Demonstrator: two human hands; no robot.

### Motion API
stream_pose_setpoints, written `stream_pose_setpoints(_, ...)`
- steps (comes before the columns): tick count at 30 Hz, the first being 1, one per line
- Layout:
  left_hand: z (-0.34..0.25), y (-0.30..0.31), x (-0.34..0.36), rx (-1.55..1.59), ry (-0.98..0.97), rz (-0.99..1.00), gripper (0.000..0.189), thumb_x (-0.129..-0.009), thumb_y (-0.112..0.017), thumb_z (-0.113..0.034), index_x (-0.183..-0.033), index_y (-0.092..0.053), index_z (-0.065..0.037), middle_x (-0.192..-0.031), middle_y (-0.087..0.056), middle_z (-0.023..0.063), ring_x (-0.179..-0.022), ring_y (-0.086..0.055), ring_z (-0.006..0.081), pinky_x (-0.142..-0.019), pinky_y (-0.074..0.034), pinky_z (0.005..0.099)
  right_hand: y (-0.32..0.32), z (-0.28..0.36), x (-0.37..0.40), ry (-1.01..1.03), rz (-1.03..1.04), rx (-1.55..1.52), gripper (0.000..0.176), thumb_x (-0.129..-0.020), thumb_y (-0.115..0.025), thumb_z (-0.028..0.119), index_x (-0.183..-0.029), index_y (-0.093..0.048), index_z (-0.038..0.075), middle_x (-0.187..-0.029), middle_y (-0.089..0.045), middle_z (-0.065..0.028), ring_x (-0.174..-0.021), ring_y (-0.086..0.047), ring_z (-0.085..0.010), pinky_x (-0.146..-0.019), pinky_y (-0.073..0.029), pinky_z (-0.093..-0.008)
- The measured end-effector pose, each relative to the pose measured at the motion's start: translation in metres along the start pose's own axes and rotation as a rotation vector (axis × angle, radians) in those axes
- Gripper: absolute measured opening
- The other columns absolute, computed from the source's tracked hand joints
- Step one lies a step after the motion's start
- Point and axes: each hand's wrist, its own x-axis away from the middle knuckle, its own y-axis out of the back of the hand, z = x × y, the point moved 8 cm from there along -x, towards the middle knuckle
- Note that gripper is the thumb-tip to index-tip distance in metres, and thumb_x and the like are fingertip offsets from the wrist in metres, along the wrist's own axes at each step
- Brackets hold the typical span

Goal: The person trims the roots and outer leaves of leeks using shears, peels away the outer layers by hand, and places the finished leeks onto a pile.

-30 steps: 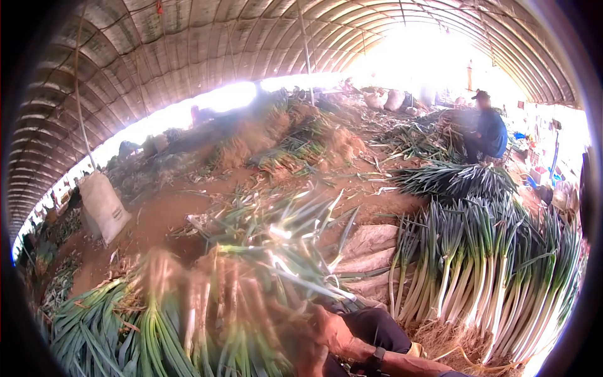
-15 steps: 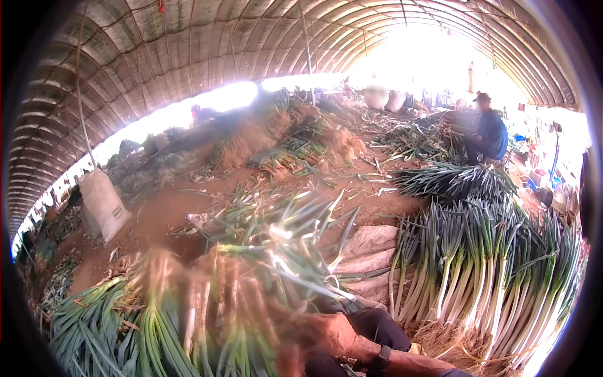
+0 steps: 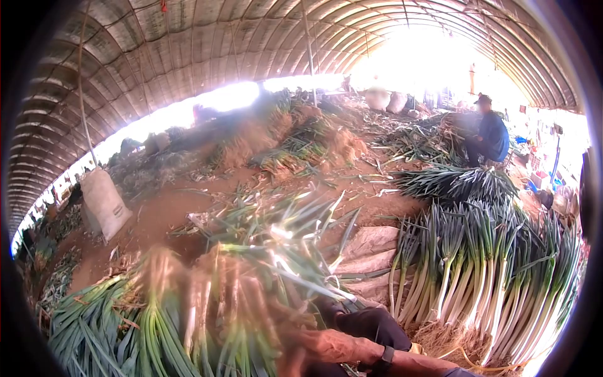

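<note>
My right hand [image 3: 330,345] reaches in from the lower right, a dark band [image 3: 384,359] round its wrist. It is at the right edge of a row of leeks [image 3: 235,327] with roots up and green leaves down. Blur hides its fingers and anything they hold. A smeared skin-coloured patch [image 3: 291,357] beside it, at the bottom edge, seems to be my left hand; its fingers cannot be made out. Loose leeks [image 3: 286,251] lie just beyond. Dark-clothed legs [image 3: 370,325] show behind my right wrist.
Many leeks [image 3: 483,270] lean in a dense row at the right, roots down, beside a pale sack sheet [image 3: 370,248]. A white sack [image 3: 104,204] stands at the left. Leek piles [image 3: 301,135] lie farther back. Another person [image 3: 493,138] sits at the back right.
My right hand and forearm have shifted slightly left and down. More of the dark-clothed leg shows behind them. The leek piles look unchanged.
</note>
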Motion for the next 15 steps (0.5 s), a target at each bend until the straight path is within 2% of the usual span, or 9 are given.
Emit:
stream_pose_setpoints(2,0.005,0.004,-0.003,-0.037,0.033,0.055,0.030,-0.098,-0.065,-0.028,-0.115,-0.069,-0.003,-0.109,-0.068,0.0062,-0.094,-0.064,0.0193,-0.079,-0.053,0.0332,-0.006,-0.009,-0.001,-0.037,0.080,-0.019,0.074,-0.087,-0.067,0.017,-0.150,-0.033,0.000,-0.125,-0.059,-0.0197,-0.103,-0.065,-0.0391,-0.081,-0.056,-0.0443)
stream_pose_setpoints(5,0.000,0.006,0.001,-0.143,-0.020,0.039,0.028,-0.098,-0.065,-0.026,-0.112,-0.070,-0.002,-0.109,-0.068,0.0076,-0.096,-0.064,0.0198,-0.080,-0.052,0.0347,-0.002,-0.008,0.000,-0.028,0.064,0.103,0.077,-0.084,-0.070,0.018,-0.149,-0.034,0.000,-0.123,-0.059,-0.0198,-0.097,-0.067,-0.0389,-0.077,-0.057,-0.0452)
stream_pose_setpoints(8,-0.016,-0.001,0.013,-0.271,-0.048,0.008,0.029,-0.098,-0.065,-0.026,-0.113,-0.070,-0.001,-0.109,-0.069,0.0073,-0.097,-0.064,0.0201,-0.081,-0.051,0.0364,0.011,0.013,-0.005,0.001,0.066,0.115,0.083,-0.080,-0.073,0.021,-0.150,-0.033,0.001,-0.126,-0.057,-0.0198,-0.101,-0.066,-0.0366,-0.075,-0.059,-0.0440)
stream_pose_setpoints(9,-0.030,-0.004,0.021,-0.395,-0.203,0.017,0.029,-0.099,-0.065,-0.026,-0.113,-0.070,-0.002,-0.109,-0.069,0.0068,-0.097,-0.063,0.0201,-0.082,-0.051,0.0368,0.012,0.017,-0.007,0.055,0.053,0.190,0.085,-0.079,-0.074,0.022,-0.150,-0.033,0.001,-0.127,-0.057,-0.0197,-0.103,-0.066,-0.0355,-0.076,-0.059,-0.0429)
stream_pose_setpoints(10,-0.033,-0.006,0.024,-0.417,-0.247,0.014,0.028,-0.099,-0.065,-0.026,-0.114,-0.070,-0.002,-0.109,-0.069,0.0067,-0.097,-0.063,0.0200,-0.081,-0.051,0.0369,0.013,0.022,-0.008,0.112,0.042,0.265,0.086,-0.077,-0.074,0.022,-0.150,-0.033,0.002,-0.129,-0.056,-0.0196,-0.105,-0.066,-0.0344,-0.077,-0.059,-0.0419)
stream_pose_setpoints(14,-0.027,-0.009,0.015,-0.279,-0.171,0.010,0.028,-0.099,-0.065,-0.025,-0.114,-0.070,-0.002,-0.108,-0.069,0.0062,-0.096,-0.063,0.0198,-0.081,-0.050,0.0372,0.001,0.027,-0.010,0.317,-0.012,0.477,0.089,-0.073,-0.075,0.021,-0.150,-0.034,0.003,-0.133,-0.054,-0.0188,-0.109,-0.064,-0.0316,-0.080,-0.058,-0.0380)
stream_pose_setpoints(15,-0.026,-0.011,0.010,-0.222,-0.135,0.013,0.027,-0.099,-0.065,-0.025,-0.114,-0.070,-0.003,-0.108,-0.069,0.0061,-0.095,-0.063,0.0197,-0.081,-0.050,0.0373,0.001,0.032,-0.011,0.339,-0.037,0.455,0.078,-0.075,-0.070,0.017,-0.145,-0.039,0.001,-0.126,-0.055,-0.0177,-0.106,-0.064,-0.0312,-0.081,-0.057,-0.0387)
